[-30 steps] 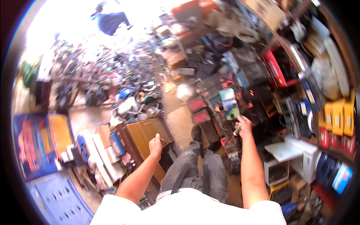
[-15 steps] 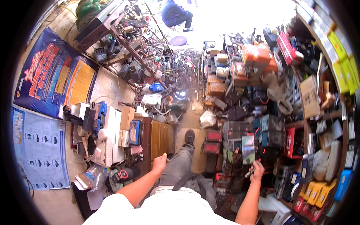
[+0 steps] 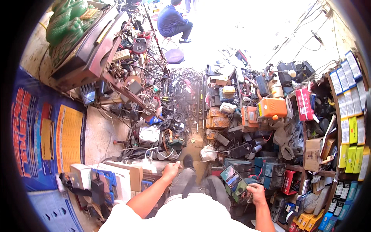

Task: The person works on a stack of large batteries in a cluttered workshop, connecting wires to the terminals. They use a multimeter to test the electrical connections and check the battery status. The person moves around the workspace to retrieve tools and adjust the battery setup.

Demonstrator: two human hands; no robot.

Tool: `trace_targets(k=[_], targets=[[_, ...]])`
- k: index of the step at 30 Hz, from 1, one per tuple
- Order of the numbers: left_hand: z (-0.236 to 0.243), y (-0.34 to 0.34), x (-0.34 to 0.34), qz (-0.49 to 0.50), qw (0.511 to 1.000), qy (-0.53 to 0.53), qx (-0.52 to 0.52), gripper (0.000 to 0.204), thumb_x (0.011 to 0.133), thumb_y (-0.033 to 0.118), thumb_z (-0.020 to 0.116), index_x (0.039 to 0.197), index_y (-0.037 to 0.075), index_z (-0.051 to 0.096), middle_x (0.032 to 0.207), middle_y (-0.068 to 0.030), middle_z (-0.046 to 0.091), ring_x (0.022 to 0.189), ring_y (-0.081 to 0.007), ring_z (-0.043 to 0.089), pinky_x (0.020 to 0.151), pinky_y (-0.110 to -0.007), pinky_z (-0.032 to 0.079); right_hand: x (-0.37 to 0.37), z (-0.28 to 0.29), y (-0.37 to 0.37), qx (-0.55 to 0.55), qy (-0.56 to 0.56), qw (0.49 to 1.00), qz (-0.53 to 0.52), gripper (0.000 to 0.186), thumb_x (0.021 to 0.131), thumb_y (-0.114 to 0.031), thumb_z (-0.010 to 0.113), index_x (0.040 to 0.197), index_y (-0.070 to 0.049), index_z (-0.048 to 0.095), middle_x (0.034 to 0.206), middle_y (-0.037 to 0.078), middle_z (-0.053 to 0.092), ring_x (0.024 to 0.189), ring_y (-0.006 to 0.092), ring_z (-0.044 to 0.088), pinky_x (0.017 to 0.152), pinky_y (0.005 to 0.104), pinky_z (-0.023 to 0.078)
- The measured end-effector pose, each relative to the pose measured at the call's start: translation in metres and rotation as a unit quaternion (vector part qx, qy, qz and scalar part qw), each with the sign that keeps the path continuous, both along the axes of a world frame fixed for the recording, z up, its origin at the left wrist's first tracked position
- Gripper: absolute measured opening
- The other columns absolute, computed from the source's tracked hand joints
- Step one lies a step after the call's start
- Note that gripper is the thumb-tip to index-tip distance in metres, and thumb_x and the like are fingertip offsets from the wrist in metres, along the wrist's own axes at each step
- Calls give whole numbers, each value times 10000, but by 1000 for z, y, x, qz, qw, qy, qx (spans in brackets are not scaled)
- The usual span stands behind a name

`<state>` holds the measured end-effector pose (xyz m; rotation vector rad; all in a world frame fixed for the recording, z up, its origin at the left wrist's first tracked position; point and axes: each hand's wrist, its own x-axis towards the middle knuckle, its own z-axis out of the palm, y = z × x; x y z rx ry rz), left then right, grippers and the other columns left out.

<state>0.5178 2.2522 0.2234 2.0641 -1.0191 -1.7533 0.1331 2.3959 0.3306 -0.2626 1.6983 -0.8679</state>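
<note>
My left hand (image 3: pixel 171 171) is closed in front of my left thigh, with the thumb side up. Whether anything small sits in its curled fingers cannot be made out. On the right, my right hand (image 3: pixel 256 193) grips a flat green rectangular device with a screen (image 3: pixel 233 180) by its lower right corner. The device is tilted, its top pointing up and left, beside my right knee. A thin, screwdriver-like thing (image 3: pixel 246 205) shows just below the right hand, partly hidden. Dark grey cases (image 3: pixel 239 165) lie just beyond the device.
Cables and scrap parts (image 3: pixel 185 89) cover the floor ahead. On the left stand boxes (image 3: pixel 133 174) and a white appliance (image 3: pixel 149 134); on the right, a shelf with small cartons (image 3: pixel 349 127) and an orange machine (image 3: pixel 272 108). A seated person in blue (image 3: pixel 172 21) is far ahead.
My view has tipped up toward the far end, and my legs have shifted. The right hand has come inward, and the device has gone from upright to slanting left. My left hand stays closed.
</note>
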Motion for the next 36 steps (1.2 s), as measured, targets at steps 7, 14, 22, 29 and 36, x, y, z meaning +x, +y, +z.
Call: trace_targets(k=[7, 14, 22, 29, 36], targets=[[12, -136, -28, -106, 992, 38, -54, 410, 843, 407, 548, 745, 31, 676, 653, -80, 632, 592, -135, 565, 578, -314, 452, -13, 51, -161, 12, 134, 978, 157, 147, 711, -62, 670, 804, 48, 640, 594, 37, 579, 487, 89, 513, 456, 238, 413], [-9, -306, -106, -378, 921, 35, -88, 435, 805, 430, 542, 940, 33, 659, 887, -174, 651, 874, -314, 623, 765, -379, 472, -43, 32, -317, -7, 388, 778, 494, 259, 676, -314, 662, 831, -111, 699, 791, 116, 660, 771, 276, 634, 707, 362, 504], [26, -519, -200, -667, 739, 27, -89, 444, 766, 449, 571, 920, 43, 661, 863, -173, 650, 824, -328, 621, 726, -402, 486, -53, 23, -502, -87, 337, 675, 651, 313, 830, -358, 576, 1040, -128, 597, 920, 150, 649, 741, 325, 626, 637, 505, 493], [36, -688, -205, -570, 816, 0, -100, 422, 760, 444, 590, 840, 41, 685, 829, -173, 650, 791, -315, 629, 703, -401, 489, -42, 77, -643, -36, 357, 689, 629, 266, 766, -338, 594, 889, -112, 662, 851, 70, 621, 774, 283, 616, 669, 404, 497], [-13, -863, -207, -548, 832, 20, -82, 472, 742, 463, 591, 869, 17, 680, 820, -194, 650, 781, -315, 638, 729, -384, 492, -24, -38, -777, -151, 415, 750, 492, 187, 726, -281, 643, 809, -113, 658, 776, 81, 601, 671, 288, 609, 576, 399, 498]])
